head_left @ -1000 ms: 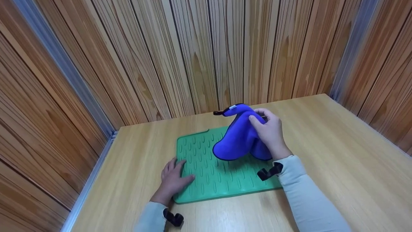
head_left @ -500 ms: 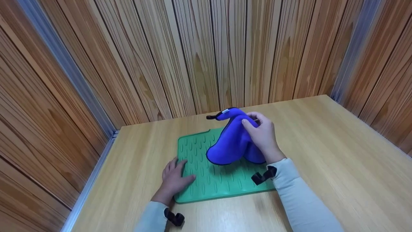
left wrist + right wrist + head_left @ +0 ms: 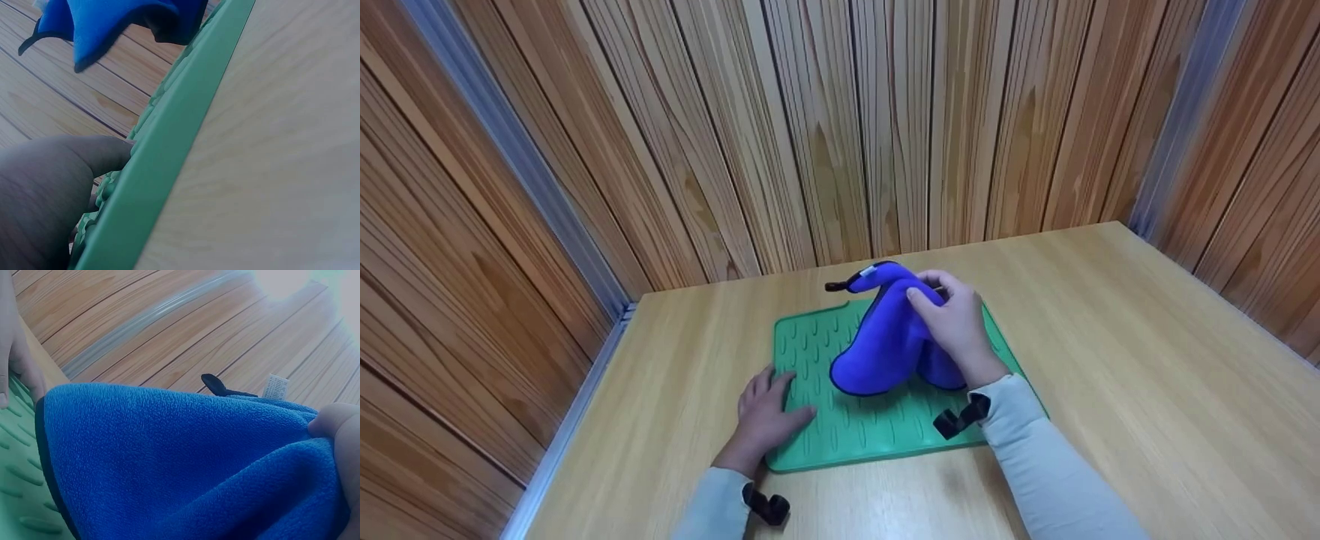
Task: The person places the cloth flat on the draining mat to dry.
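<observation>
My right hand (image 3: 958, 322) pinches a blue fleecy cloth (image 3: 881, 345) with dark edging near its upper fold. The cloth hangs in folds over the green ridged mat (image 3: 870, 442), its lower edge close above the ridges. A black loop (image 3: 214, 384) and a small white label (image 3: 275, 387) stick out from one corner, as the right wrist view shows. At the mat's left side rests my left hand (image 3: 769, 416), fingers spread and the thumb on the ridged surface. In the left wrist view its thumb lies right at the mat's raised edge (image 3: 163, 152).
The mat lies on a light wooden table (image 3: 682, 360). Wood-panelled walls (image 3: 840, 135) stand behind and at both sides, with metal strips (image 3: 532, 172) at the corners. Black bands with clips (image 3: 960, 416) sit on both sleeves.
My right hand has moved left and a little down with the cloth, carrying it further across the mat and uncovering the mat's right edge. My left hand has stayed in place.
</observation>
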The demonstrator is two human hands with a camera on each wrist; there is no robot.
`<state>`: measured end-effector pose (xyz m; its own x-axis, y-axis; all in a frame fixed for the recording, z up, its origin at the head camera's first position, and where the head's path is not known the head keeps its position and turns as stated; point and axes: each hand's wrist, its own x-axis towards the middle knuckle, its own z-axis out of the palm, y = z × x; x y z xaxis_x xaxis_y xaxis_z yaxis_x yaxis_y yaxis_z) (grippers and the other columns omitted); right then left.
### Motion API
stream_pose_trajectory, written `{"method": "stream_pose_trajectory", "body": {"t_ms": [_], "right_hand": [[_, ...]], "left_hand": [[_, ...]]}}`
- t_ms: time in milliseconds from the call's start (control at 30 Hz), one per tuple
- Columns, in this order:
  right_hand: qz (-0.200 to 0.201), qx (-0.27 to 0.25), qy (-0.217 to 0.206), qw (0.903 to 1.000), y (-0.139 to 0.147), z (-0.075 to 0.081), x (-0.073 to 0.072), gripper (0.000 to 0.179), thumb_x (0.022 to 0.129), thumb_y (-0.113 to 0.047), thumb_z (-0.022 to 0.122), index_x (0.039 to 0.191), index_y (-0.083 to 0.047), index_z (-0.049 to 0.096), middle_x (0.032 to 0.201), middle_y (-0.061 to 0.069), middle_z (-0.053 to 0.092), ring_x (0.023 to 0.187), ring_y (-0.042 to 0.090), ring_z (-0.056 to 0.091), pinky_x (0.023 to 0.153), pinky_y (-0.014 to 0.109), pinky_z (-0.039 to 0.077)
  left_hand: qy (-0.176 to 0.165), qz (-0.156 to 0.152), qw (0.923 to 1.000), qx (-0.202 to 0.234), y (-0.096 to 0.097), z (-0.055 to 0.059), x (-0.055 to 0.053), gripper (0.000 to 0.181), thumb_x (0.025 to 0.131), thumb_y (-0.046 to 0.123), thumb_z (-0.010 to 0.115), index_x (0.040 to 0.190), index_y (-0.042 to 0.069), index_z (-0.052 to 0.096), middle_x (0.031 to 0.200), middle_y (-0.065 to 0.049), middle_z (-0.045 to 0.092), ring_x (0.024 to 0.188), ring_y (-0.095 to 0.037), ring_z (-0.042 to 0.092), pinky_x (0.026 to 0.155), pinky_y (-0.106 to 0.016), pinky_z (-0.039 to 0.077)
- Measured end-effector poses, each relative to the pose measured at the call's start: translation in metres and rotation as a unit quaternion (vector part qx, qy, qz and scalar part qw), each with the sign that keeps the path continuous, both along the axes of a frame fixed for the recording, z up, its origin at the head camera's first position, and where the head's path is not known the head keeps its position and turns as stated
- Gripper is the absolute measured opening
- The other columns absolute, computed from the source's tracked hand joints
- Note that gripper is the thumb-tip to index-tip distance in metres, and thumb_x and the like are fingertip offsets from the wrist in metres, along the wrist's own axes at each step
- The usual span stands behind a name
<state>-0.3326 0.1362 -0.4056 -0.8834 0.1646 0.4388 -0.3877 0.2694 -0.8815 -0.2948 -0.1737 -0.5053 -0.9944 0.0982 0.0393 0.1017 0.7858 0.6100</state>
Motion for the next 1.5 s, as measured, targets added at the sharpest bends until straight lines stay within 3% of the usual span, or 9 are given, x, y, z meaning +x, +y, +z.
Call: {"method": "stream_pose_trajectory", "body": {"t_ms": [700,1200,1500], "right_hand": [[-0.01,0.04,-0.032,0.9986,-0.003,-0.035,-0.016,0.019,0.092,-0.018,0.073,0.107,-0.006,0.072,0.104,0.009,0.071,0.095,0.025,0.063,0.085,0.038,0.049],[0.002,0.075,-0.102,0.992,-0.001,-0.071,-0.026,0.024,0.094,-0.023,0.071,0.113,-0.009,0.071,0.11,0.011,0.068,0.102,0.029,0.061,0.093,0.045,0.048],[-0.006,0.139,-0.103,0.9849,0.001,-0.084,-0.028,0.027,0.093,-0.023,0.071,0.115,-0.007,0.071,0.117,0.012,0.071,0.111,0.031,0.064,0.098,0.046,0.048]], "left_hand": [[0.011,-0.002,0.9999,-0.003,0.001,0.002,-0.004,0.076,0.087,0.043,0.074,0.151,0.013,0.047,0.164,-0.018,0.019,0.149,-0.043,0.014,0.117,-0.063,0.011],[0.003,0.002,1.0,0.0,0.0,0.001,-0.002,0.077,0.087,0.044,0.075,0.152,0.014,0.046,0.164,-0.017,0.018,0.149,-0.043,0.013,0.117,-0.064,0.012],[0.003,0.006,1.0,0.005,0.002,-0.001,-0.001,0.076,0.086,0.043,0.076,0.15,0.013,0.048,0.163,-0.018,0.02,0.148,-0.045,0.013,0.116,-0.066,0.012]]}}
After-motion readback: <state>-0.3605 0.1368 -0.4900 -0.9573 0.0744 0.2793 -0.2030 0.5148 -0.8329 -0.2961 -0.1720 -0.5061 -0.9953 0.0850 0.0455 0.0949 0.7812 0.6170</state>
